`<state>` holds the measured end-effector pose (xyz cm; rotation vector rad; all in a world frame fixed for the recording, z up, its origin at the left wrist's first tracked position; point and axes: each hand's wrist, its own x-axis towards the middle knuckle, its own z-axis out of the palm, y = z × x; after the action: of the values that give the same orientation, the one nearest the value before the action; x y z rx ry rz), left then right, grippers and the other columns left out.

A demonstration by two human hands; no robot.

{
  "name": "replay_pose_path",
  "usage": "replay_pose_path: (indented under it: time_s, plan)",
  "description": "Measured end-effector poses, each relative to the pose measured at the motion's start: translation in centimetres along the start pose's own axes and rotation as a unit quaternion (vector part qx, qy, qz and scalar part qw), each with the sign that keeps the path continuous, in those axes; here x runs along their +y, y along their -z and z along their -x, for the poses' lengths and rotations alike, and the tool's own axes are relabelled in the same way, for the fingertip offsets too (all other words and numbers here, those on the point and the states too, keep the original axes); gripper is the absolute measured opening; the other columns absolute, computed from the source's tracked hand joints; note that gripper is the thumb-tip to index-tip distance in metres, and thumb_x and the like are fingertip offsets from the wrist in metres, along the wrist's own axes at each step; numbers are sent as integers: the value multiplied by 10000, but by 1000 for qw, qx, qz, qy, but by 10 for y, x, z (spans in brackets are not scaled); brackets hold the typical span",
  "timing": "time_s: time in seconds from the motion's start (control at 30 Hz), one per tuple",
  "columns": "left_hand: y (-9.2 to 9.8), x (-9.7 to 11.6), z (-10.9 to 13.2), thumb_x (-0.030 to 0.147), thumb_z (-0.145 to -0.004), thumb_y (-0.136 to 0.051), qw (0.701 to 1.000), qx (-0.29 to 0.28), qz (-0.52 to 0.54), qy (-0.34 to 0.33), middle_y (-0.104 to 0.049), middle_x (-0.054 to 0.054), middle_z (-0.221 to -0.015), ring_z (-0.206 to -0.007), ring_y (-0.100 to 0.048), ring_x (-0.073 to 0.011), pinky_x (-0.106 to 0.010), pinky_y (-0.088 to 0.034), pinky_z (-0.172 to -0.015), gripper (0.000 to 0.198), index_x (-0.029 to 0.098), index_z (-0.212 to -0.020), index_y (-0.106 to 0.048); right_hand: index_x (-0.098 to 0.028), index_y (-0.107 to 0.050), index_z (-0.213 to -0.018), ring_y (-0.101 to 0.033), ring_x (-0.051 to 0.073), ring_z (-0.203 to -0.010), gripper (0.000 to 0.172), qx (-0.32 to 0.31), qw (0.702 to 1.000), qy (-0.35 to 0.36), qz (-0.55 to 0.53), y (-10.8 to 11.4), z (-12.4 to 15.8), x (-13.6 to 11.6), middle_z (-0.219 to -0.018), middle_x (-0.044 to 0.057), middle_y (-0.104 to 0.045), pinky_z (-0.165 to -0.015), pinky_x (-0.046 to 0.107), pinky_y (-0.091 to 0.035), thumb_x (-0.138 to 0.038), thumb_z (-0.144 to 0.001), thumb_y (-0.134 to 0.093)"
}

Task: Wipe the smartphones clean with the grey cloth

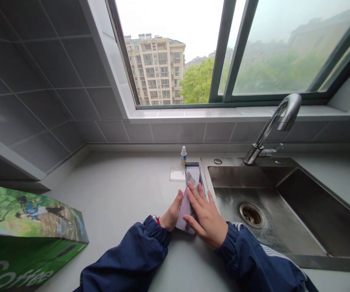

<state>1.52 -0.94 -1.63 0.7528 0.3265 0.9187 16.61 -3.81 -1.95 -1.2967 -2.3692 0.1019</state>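
Green carton (25, 259) at your left reads "Coffee" in white script. Your right hand (207, 217) lies open, fingers spread, pressing on a pale lilac folded paper (186, 213). Your left hand (172, 211) curls against its edge; any grip is hard to tell. The paper sits on the grey countertop (117, 190), just beside the steel sink (238, 176).

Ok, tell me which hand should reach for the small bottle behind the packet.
Left, probably: the left hand only touches the edge of the pale packet, while the right hand lies spread across it.
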Motion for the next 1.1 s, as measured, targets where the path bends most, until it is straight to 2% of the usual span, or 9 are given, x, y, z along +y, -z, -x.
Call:
replay_pose_path:
  time_s: [0.1, 0.2, 0.3, 0.43, 0.53, 0.67, 0.8, 0.97, 1.1]
  plan:
    - [5, -4, 0, 579, -949, -448, 1000, 3, 13, 4, -482, -93, -1496, -1457, -329, -261, -396, -176, -1235, 612, 165, -1380, -578, -193, -23, -1592, -44, 355, -1520, 746, -15, 1000, 26, -6, 3, 0, -2, -1645, 94, -85, -1150, 672, -222, -433, -1006, -417]
    - [15, -10, 0, 543, -969, -430, 999, 54, 9, -1, -563, -86, -1428, -1447, -352, -232, -371, -176, -1231, 544, 164, -1290, -655, -186, -45, -1591, -81, 350, -1518, 724, -35, 997, 71, -9, 5, 0, -6, -1638, 100, -122, -1149, 685, -206, -403, -1009, -417]
    - [21, -13, 0, 554, -981, -378, 996, 87, 15, 6, -603, -116, -1380, -1445, -355, -239, -371, -164, -1231, 586, 128, -1263, -667, -166, -50, -1589, -107, 356, -1515, 756, -39, 995, 96, -2, 5, 1, -9, -1633, 111, -141, -1150, 695, -193, -425, -999, -446]
    - [13, -7, -1, 657, -937, -371, 998, 53, 30, 13, -517, -159, -1460, -1452, -340, -281, -394, -178, -1231, 750, 79, -1372, -568, -177, -28, -1589, -126, 354, -1514, 757, -21, 997, 65, 30, 1, 0, -5, -1636, 97, -138, -1136, 698, -229, -436, -1002, -431]
    - [8, -3, -1, 663, -924, -402, 999, 27, 16, -3, -487, -169, -1484, -1432, -373, -299, -398, -208, -1221, 782, 92, -1453, -476, -191, 29, -1585, -107, 346, -1519, 761, 9, 998, 14, 52, 0, -1, 2, -1638, 93, -134, -1133, 678, -257, -436, -1010, -405]
    - [7, -1, 0, 688, -919, -368, 999, 39, 0, 22, -530, -185, -1441, -1322, -510, -340, -464, -367, -1130, 798, 142, -1500, -410, -238, 95, -1573, -93, 345, -1521, 762, 42, 995, -58, 66, -1, -3, 11, -1641, 80, -143, -1118, 695, -260, -448, -1018, -382]
    - [6, 0, 2, 729, -897, -343, 997, 46, -15, 59, -551, -207, -1408, -1143, -637, -376, -519, -504, -955, 831, 188, -1527, -355, -257, 119, -1568, -78, 343, -1523, 764, 52, 994, -78, 64, -1, -4, 13, -1645, 75, -135, -1115, 700, -255, -446, -1019, -379]
    - [3, 0, 3, 696, -907, -384, 998, 53, -19, 28, -499, -180, -1471, -1290, -536, -346, -443, -450, -1052, 804, 161, -1507, -400, -240, 91, -1580, -41, 329, -1526, 774, 49, 997, -51, 34, 1, -4, 12, -1653, 85, -97, -1151, 650, -237, -454, -1013, -391]
    - [2, 0, 3, 689, -902, -416, 999, 38, -4, 29, -503, -171, -1470, -1327, -501, -351, -459, -384, -1113, 791, 163, -1492, -432, -209, 88, -1584, -43, 313, -1528, 788, 59, 997, -44, 12, 2, -4, 12, -1654, 99, -89, -1173, 615, -231, -457, -1012, -394]
